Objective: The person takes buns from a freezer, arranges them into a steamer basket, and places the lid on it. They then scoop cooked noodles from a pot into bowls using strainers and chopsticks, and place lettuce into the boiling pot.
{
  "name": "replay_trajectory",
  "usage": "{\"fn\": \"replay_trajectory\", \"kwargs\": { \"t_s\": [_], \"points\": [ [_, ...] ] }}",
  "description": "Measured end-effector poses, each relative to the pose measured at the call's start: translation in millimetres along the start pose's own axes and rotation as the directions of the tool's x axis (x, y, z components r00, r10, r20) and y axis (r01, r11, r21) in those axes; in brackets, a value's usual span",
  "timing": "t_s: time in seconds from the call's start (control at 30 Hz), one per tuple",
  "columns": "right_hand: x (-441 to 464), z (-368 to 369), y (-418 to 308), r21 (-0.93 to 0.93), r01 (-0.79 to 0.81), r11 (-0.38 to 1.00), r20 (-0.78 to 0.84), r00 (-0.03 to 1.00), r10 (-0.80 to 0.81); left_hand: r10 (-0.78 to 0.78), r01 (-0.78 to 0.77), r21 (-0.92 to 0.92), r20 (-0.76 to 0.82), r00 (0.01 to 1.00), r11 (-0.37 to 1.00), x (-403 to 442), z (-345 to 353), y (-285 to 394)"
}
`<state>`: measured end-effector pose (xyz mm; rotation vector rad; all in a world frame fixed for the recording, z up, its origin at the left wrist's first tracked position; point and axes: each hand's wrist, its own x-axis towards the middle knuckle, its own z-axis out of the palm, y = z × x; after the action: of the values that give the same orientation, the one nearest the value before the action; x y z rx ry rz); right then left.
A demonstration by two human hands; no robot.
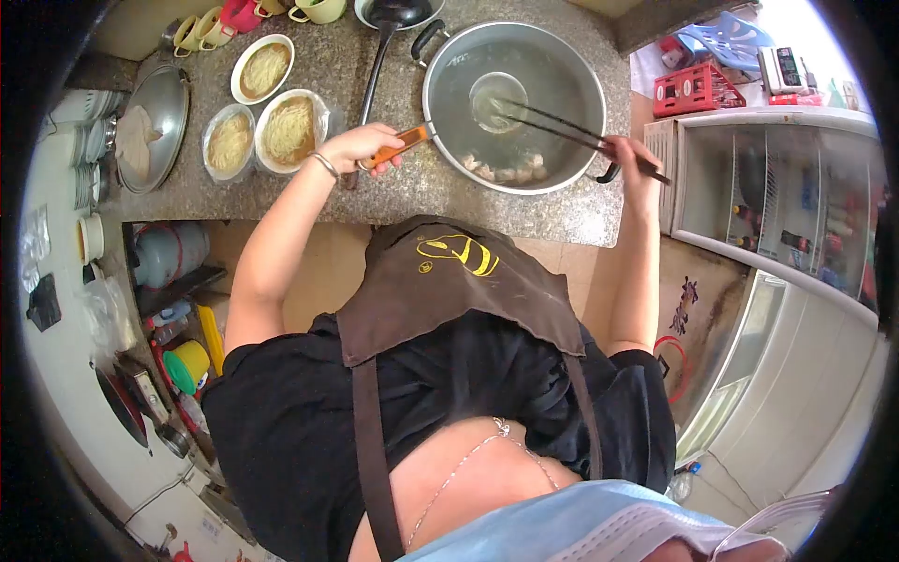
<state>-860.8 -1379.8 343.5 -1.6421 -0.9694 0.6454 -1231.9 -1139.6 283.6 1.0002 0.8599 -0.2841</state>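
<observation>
A: What lies at the far left of the desk [337, 51]?
B: A round metal pan [170, 117] with a pale item in it. To its right, grouped closely, are the left bowl [206, 140], the upper bowl [235, 81] and the larger bowl [266, 159], each holding noodles in brown liquid.

A: How complete are they?
B: Filling with noodles and liquid appears done in all three; no topping is discernible.

A: And farther right?
B: A dark ladle [379, 66], its handle running down toward the left hand [361, 148]. The fingers of that hand are closed around the orange handle [403, 147] of a strainer [499, 101], whose basket sits in the liquid of the wide pot [429, 159].

A: What does the pot contain?
B: Cloudy liquid, with pale pieces [506, 175] near its lower wall. Pale strands seem to lie in the basket; this portion is judged unfinished, being in the liquid and outside any bowl. Its degree of cooking cannot be told.

A: What is at the right?
B: The right hand [635, 169], its fingers closed on dark chopsticks [562, 134], parted slightly, their tips inside the basket. Beyond stands a glass-fronted refrigerator [773, 183].
</observation>
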Motion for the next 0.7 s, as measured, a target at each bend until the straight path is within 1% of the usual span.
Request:
{"fn": "replay_trajectory", "kwargs": {
  "t_s": [0.03,0.07,0.13,0.17,0.2,0.23,0.27,0.3,0.33,0.37,0.4,0.43,0.47,0.5,0.53,0.57,0.63,0.67,0.7],
  "points": [
    [4,-7,-2,-0.005,-0.023,1.000,-0.064,0.998,0.022,-0.002,0.005,-0.144,0.018,1.000,0.990,-2,-7,-3],
    [7,-14,-6,0.036,-0.019,0.999,-0.116,0.993,0.023,-0.005,0.007,-0.141,0.019,1.000,0.990,-4,-12,-6],
    [16,-12,-16,-0.024,0.016,1.000,-0.213,0.977,-0.021,0.036,-0.013,-0.364,0.057,0.998,0.931,-8,-18,-6],
    [25,-11,0,-0.043,0.011,0.999,-0.231,0.973,-0.020,0.040,-0.041,-0.297,-0.007,0.999,0.954,-9,-19,-4],
    [33,-9,22,-0.138,-0.017,0.990,-0.244,0.970,-0.018,0.035,-0.034,-0.294,-0.004,0.999,0.955,-12,-17,1],
    [40,-3,41,-0.268,0.056,0.962,-0.179,0.978,-0.107,0.049,-0.057,-0.099,-0.085,0.995,0.993,-15,-13,7],
    [42,5,57,-0.389,0.135,0.911,-0.101,0.977,-0.187,0.079,-0.063,0.101,-0.159,0.984,0.993,-15,-9,13],
    [38,16,72,-0.394,0.139,0.909,-0.060,0.983,-0.176,0.087,-0.029,0.241,-0.235,0.968,0.970,-15,-6,17],
    [34,29,80,-0.398,0.146,0.906,-0.015,0.986,-0.165,0.088,-0.029,0.238,-0.238,0.967,0.971,-21,5,29],
    [30,37,86,-0.438,0.133,0.889,0.049,0.991,-0.123,0.130,0.051,0.543,-0.290,0.948,0.838,-29,16,42],
    [22,45,86,-0.478,0.122,0.870,0.113,0.991,-0.077,0.183,0.152,0.776,-0.326,0.928,0.612,-35,26,52],
    [17,54,78,-0.472,0.084,0.878,0.154,0.988,-0.012,0.264,0.178,0.903,-0.295,0.918,0.392,-36,32,55],
    [12,58,72,-0.388,-0.081,0.918,0.199,0.965,0.169,0.261,0.182,0.900,-0.300,0.918,0.396,-36,38,55],
    [8,62,77,-0.235,-0.188,0.954,0.212,0.948,0.239,0.368,0.147,0.961,-0.228,0.901,0.234,-36,44,53],
    [6,64,82,-0.079,-0.290,0.954,0.235,0.924,0.301,0.463,0.123,0.991,-0.137,0.876,0.060,-36,49,54],
    [4,60,84,-0.082,-0.285,0.955,0.239,0.925,0.297,0.467,0.125,0.990,-0.140,0.873,0.064,-32,51,57],
    [-7,57,56,0.082,-0.140,0.987,0.077,0.988,0.133,0.197,0.135,0.990,-0.142,0.970,0.047,-21,49,63],
    [-8,48,55,-0.089,-0.052,0.995,0.026,0.998,0.055,0.051,0.135,0.990,-0.136,0.989,0.035,-16,47,64],
    [-10,43,41,-0.159,0.014,0.987,0.042,0.999,-0.008,0.049,0.133,0.991,-0.134,0.990,0.034,-14,44,64]
  ]
}}
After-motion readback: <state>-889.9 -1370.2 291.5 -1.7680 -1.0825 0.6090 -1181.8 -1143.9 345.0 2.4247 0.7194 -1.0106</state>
